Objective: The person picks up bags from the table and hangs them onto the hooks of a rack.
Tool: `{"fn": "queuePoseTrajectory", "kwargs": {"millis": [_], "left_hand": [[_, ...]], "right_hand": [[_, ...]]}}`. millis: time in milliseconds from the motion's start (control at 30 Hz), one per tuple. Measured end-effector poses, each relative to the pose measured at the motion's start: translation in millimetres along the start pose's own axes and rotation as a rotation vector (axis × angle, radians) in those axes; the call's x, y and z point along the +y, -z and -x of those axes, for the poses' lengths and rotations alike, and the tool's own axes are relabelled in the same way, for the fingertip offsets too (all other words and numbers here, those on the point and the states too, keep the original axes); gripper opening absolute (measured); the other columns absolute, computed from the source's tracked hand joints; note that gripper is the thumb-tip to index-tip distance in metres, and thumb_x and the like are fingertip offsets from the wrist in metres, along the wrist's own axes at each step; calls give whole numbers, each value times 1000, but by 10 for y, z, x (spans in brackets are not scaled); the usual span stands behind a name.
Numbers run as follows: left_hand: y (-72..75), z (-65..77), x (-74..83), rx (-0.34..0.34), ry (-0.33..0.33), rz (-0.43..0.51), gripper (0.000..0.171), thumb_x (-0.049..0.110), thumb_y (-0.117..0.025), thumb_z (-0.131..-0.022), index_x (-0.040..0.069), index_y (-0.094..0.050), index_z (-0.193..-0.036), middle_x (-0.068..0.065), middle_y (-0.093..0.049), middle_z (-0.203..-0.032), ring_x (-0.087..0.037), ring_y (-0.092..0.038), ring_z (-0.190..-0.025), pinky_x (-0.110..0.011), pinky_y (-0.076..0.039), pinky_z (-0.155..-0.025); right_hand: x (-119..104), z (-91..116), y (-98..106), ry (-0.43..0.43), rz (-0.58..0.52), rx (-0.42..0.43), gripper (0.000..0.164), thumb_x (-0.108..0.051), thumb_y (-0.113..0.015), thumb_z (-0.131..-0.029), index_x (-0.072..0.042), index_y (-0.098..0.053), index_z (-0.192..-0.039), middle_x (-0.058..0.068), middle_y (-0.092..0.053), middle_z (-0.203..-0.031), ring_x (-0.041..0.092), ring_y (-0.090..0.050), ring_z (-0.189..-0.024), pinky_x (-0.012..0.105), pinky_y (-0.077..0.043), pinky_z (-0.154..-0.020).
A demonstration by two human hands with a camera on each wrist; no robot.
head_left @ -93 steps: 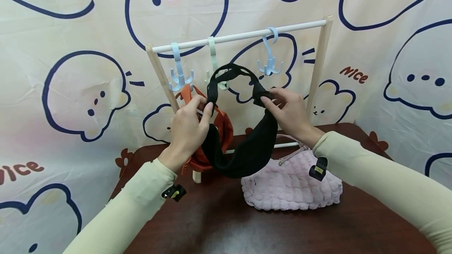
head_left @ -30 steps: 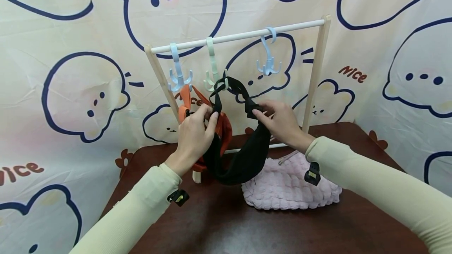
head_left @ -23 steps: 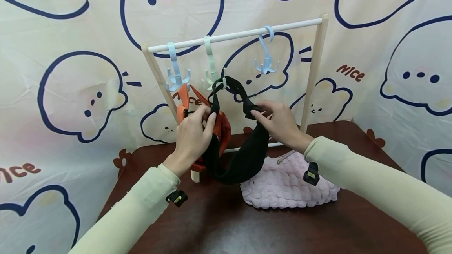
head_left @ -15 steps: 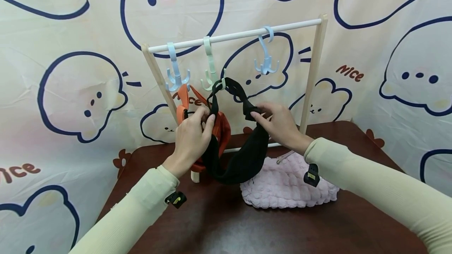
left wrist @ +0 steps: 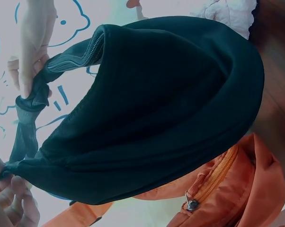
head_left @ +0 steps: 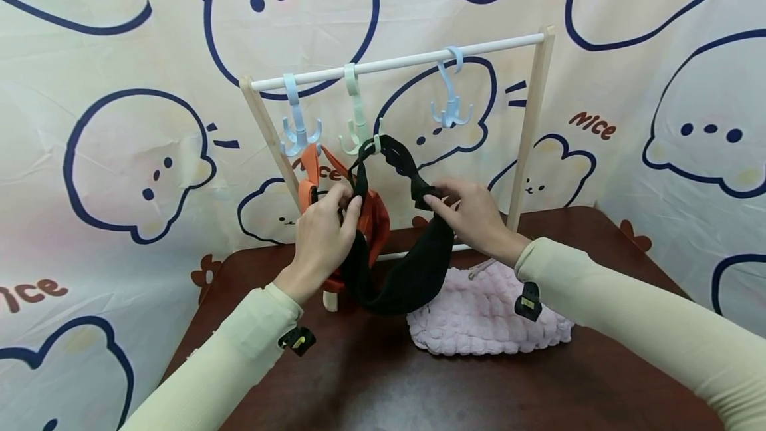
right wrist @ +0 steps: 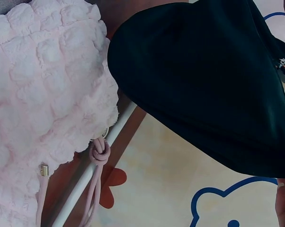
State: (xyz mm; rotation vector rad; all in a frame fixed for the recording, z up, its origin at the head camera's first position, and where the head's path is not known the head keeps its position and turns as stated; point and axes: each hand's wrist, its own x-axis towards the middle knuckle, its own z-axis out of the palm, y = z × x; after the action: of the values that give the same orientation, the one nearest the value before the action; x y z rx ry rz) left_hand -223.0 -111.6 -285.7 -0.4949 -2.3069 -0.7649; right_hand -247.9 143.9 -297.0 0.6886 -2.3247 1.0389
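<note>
A black sling bag (head_left: 413,278) hangs in a ring shape between my two hands in the head view. My left hand (head_left: 323,228) pinches the left end of its strap; my right hand (head_left: 473,213) pinches the strap's right end. The top of the strap loop lies at the green hook (head_left: 358,118), with one prong showing in front of it. In the left wrist view, the bag's zipper (left wrist: 93,48) shows along its edge. Behind my left hand, an orange bag (head_left: 376,218) hangs from the left blue hook (head_left: 299,126), partly hidden.
A white rail (head_left: 401,62) on wooden posts carries the hooks, including another blue hook (head_left: 450,102) at right. A pink puffy bag (head_left: 487,318) with a knotted cord (right wrist: 100,153) lies on the dark brown table (head_left: 383,391). A printed cloth hangs behind.
Both hands have lowered the black sling bag and brought it a little left. Its strap loop, earlier passing in front of the green hook, now sits behind one prong. Lately it sinks slightly.
</note>
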Motion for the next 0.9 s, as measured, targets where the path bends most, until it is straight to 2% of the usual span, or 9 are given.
{"fn": "queuePoseTrajectory", "kwargs": {"millis": [333,600,900], "left_hand": [[-15,44,-43,-6,9,-4,18,26,-56,-104,11,-61,-97,-3,-54,-64,-16,-43,-50,-32,-32,-48],[-26,78,-87,-3,0,-21,17,25,-57,-104,10,-61,-96,-2,-52,-61,-15,-41,-48,-32,-31,-49],[-22,100,-123,-8,1,-27,17,25,-57,-103,10,-61,-95,-4,-55,-63,-15,-43,-49,-32,-33,-50]], "right_hand": [[16,42,-24,-36,-23,-42,21,-22,-66,-99,-8,-72,-114,8,-76,-99,20,-72,-79,37,-60,-67],[39,83,-58,-24,-21,-38,20,-23,-67,-99,-9,-72,-112,6,-77,-94,17,-71,-78,33,-58,-64],[48,116,-92,-23,-2,-37,21,-25,-67,-98,-10,-72,-112,6,-77,-94,18,-72,-79,36,-59,-66]]}}
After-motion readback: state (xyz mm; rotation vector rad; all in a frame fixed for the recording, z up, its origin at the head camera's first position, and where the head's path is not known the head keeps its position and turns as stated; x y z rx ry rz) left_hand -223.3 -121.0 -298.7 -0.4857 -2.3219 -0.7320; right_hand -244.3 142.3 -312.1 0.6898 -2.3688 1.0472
